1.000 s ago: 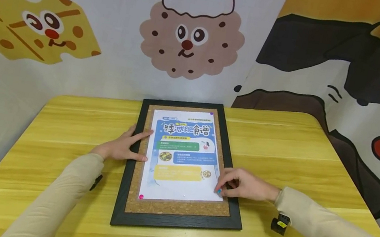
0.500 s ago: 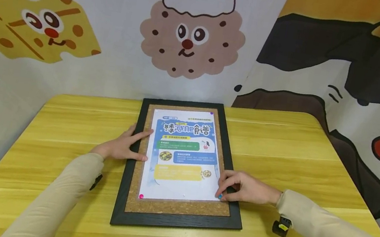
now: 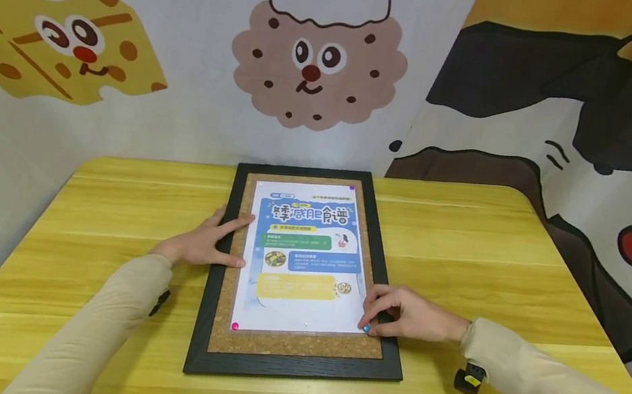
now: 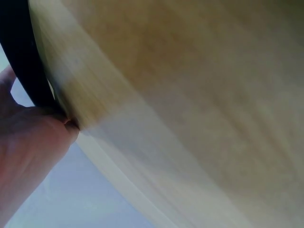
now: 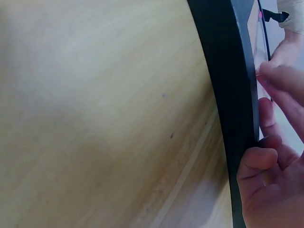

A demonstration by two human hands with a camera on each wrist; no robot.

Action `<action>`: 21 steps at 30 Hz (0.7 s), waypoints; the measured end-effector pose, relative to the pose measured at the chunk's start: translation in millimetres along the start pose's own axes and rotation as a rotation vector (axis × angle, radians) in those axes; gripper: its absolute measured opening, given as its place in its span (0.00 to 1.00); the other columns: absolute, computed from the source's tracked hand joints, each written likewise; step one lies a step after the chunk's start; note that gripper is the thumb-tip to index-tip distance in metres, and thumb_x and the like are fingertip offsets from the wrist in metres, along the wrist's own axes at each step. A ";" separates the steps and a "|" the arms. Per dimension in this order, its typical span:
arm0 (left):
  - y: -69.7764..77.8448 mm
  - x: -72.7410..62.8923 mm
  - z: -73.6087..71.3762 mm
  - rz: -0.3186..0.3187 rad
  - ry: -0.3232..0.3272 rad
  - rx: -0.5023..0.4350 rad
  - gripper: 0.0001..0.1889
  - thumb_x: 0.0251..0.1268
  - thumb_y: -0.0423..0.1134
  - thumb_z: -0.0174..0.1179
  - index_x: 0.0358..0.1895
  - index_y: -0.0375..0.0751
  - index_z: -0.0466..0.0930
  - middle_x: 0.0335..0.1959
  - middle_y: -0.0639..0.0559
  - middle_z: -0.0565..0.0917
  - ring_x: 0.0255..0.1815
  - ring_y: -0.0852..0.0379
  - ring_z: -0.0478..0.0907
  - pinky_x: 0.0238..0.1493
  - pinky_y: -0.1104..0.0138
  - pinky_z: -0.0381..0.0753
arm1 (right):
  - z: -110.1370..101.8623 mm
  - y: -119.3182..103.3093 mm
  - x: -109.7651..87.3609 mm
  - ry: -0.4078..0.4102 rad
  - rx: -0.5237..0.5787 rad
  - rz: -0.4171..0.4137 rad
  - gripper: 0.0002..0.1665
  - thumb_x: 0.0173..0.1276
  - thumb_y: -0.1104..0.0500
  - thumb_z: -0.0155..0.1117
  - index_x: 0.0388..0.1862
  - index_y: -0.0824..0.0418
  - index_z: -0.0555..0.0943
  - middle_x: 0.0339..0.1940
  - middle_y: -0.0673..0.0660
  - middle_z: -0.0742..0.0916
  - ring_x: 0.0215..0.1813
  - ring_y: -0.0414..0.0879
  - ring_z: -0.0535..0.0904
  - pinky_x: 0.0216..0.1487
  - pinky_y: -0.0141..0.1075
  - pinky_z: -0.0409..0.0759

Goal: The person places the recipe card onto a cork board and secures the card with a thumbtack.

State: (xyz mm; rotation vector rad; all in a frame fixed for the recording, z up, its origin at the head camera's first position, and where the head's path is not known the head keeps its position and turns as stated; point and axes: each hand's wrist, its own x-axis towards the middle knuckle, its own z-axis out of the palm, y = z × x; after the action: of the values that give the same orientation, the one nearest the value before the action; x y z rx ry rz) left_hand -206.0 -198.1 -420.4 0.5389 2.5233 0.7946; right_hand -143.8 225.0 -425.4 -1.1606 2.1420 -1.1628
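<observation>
A black-framed cork board [image 3: 296, 345] lies on the table, with a printed poster [image 3: 299, 266] on its cork. My right hand [image 3: 415, 315] pinches a blue pushpin [image 3: 366, 328] at the poster's lower right corner. The right wrist view shows that hand's curled fingers [image 5: 259, 159] against the black frame [image 5: 218, 71]. My left hand [image 3: 195, 245] rests across the left side of the frame, thumb and forefinger spread and straight, their tips at the poster's left edge. A pink pushpin [image 3: 235, 326] marks the poster's lower left corner, a purple pushpin [image 3: 352, 188] its upper right.
The board stands on a yellow wood-grain table [image 3: 486, 250], close to its back edge. Behind hangs a white cloth [image 3: 179, 129] printed with cartoon figures. Each wrist wears a small black camera [image 3: 469, 379] under a beige sleeve [image 3: 557, 386].
My right hand has moved slightly down and to the right with the blue pushpin, to the poster's lower right corner, then stayed almost still. The left hand has not moved.
</observation>
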 end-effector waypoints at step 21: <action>-3.4 2.6 1.8 -0.012 0.004 0.012 0.51 0.57 0.61 0.65 0.78 0.55 0.45 0.74 0.27 0.28 0.72 0.24 0.32 0.60 0.28 0.46 | 3.8 -1.9 -2.8 0.053 0.019 0.009 0.03 0.63 0.61 0.70 0.36 0.53 0.85 0.39 0.49 0.83 0.35 0.44 0.73 0.32 0.29 0.72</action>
State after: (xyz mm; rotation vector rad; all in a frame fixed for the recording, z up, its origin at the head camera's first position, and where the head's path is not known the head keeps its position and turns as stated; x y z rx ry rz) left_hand -208.0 -198.7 -424.5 0.5262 2.5339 0.7777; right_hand -138.8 225.1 -426.0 -1.1235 2.1683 -1.2198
